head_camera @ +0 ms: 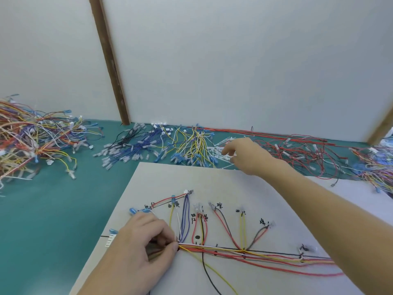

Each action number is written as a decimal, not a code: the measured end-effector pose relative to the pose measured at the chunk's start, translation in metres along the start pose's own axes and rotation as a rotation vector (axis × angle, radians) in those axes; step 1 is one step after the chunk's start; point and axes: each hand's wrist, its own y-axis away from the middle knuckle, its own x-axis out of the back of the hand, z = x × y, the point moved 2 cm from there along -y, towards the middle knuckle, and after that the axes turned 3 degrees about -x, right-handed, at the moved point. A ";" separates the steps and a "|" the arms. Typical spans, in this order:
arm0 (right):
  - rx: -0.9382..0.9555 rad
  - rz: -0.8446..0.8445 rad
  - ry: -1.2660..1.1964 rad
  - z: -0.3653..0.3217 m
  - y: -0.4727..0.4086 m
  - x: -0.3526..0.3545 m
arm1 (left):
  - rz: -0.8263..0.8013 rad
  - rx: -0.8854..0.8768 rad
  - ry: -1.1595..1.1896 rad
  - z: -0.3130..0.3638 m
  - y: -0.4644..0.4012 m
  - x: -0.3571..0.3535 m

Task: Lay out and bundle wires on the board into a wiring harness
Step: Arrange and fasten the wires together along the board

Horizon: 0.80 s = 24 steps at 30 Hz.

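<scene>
A white board [212, 182] lies on the green table, with handwritten labels and a black line drawn across it. Red, yellow, white, black and purple wires [244, 253] run along that line and branch up to the labels. My left hand [140, 250] pinches the wire bundle at its left end, near the purple loop [186, 218]. My right hand [244, 155] reaches past the board's far edge to a pile of white cable ties [219, 152], its fingers curled down onto them. Whether it holds one is hidden.
Sorted wire heaps lie along the wall: blue and black [131, 147], yellow and white [191, 143], red [297, 152]. A large tangled mixed pile [27, 141] sits at the left, another [376, 165] at the right edge. A brown post [110, 64] stands against the wall.
</scene>
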 end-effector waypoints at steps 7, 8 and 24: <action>0.008 0.007 0.168 0.014 -0.011 -0.018 | -0.013 0.067 -0.008 -0.002 0.002 0.000; 0.013 0.027 0.162 0.014 -0.010 -0.018 | -0.022 0.074 -0.007 -0.002 0.003 -0.001; -0.076 0.091 -1.419 -0.052 0.156 0.006 | 0.170 0.132 0.079 0.025 0.000 0.005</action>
